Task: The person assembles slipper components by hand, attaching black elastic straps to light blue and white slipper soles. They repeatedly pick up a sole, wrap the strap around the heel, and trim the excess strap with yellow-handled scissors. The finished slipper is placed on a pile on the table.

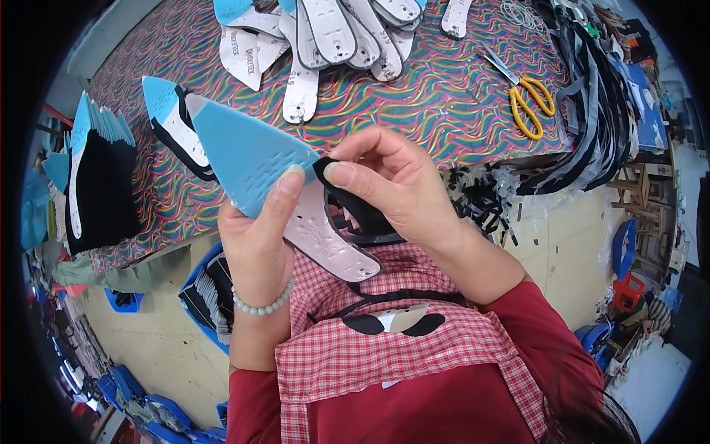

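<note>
A pointed shoe insole (248,152) is up in front of me, with a blue toe half and a pale pinkish heel half edged in dark trim. My left hand (255,248) grips it at the blue part, thumb on top and fingers underneath. Between thumb and fingers, my right hand (403,185) pinches a black strip (355,207) against the insole's side edge. The strip's lower part hangs behind the heel half and is partly hidden. Just beyond, another blue-tipped insole (188,140) with black material along it lies on the table.
Several white and blue insoles (325,29) are heaped at the table's far side. Yellow-handled scissors (529,103) lie open on the patterned tablecloth (436,96). A stack of black-covered insoles (103,192) stands at left, dark strips (584,111) drape over the right end, and a blue crate (196,288) sits below.
</note>
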`<state>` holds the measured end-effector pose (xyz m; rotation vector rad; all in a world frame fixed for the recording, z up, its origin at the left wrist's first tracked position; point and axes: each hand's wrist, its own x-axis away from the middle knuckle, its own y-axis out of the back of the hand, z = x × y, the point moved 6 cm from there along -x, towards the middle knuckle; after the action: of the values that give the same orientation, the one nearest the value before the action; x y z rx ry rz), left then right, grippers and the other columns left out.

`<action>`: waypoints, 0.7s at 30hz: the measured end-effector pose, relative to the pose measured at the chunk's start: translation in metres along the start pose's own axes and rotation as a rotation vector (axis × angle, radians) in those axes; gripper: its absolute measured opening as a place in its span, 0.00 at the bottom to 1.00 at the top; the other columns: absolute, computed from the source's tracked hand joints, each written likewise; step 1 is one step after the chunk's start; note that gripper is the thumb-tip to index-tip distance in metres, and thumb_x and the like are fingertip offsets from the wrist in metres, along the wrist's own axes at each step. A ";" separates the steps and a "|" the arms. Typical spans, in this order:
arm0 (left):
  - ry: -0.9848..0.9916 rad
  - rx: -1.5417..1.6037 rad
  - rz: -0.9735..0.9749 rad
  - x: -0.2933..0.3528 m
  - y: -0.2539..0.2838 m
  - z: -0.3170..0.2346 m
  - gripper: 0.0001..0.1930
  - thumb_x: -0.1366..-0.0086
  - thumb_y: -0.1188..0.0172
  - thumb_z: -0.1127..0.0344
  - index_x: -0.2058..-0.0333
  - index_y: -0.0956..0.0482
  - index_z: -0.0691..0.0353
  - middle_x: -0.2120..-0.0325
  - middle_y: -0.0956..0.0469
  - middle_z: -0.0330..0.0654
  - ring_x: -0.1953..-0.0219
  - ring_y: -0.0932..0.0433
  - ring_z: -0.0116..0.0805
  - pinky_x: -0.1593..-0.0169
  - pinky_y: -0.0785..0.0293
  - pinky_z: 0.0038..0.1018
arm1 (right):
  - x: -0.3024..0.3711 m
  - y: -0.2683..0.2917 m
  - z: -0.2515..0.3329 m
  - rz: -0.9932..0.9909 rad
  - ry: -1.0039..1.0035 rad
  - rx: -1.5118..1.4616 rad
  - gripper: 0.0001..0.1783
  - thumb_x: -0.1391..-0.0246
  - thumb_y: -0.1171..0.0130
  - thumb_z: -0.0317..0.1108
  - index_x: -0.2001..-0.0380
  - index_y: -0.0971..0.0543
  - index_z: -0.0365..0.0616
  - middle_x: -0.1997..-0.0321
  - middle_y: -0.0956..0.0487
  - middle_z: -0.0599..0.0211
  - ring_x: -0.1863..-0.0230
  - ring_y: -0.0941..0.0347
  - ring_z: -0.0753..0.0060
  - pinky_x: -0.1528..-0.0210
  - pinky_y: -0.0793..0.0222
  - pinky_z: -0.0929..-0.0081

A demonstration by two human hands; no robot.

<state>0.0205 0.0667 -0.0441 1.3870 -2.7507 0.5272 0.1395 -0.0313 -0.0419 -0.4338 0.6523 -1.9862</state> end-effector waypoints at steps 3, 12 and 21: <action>-0.016 0.042 0.012 0.005 -0.001 0.000 0.09 0.39 0.42 0.73 0.59 0.24 0.68 0.67 0.21 0.42 0.70 0.22 0.28 0.66 0.24 0.24 | 0.002 0.002 -0.001 -0.064 -0.004 0.060 0.08 0.46 0.39 0.27 0.64 0.26 0.38 0.66 0.24 0.72 0.65 0.27 0.86 0.61 0.30 0.88; -0.300 -0.346 0.361 0.010 -0.024 -0.039 0.12 0.40 0.42 0.72 0.57 0.22 0.68 0.58 0.22 0.46 0.61 0.24 0.26 0.56 0.28 0.23 | 0.014 -0.016 0.033 0.245 0.353 0.874 0.08 0.43 0.45 0.32 0.67 0.22 0.37 0.66 0.26 0.63 0.62 0.28 0.67 0.61 0.33 0.74; -0.293 0.038 0.311 0.006 -0.024 -0.044 0.26 0.34 0.54 0.56 0.49 0.31 0.76 0.63 0.23 0.54 0.54 0.24 0.48 0.48 0.30 0.40 | 0.023 -0.010 -0.003 0.009 0.050 0.212 0.10 0.42 0.43 0.34 0.62 0.22 0.39 0.71 0.26 0.70 0.66 0.30 0.78 0.62 0.35 0.78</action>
<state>0.0298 0.0625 0.0056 1.1263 -3.2367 0.4121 0.1200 -0.0473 -0.0377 -0.2532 0.4663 -2.0377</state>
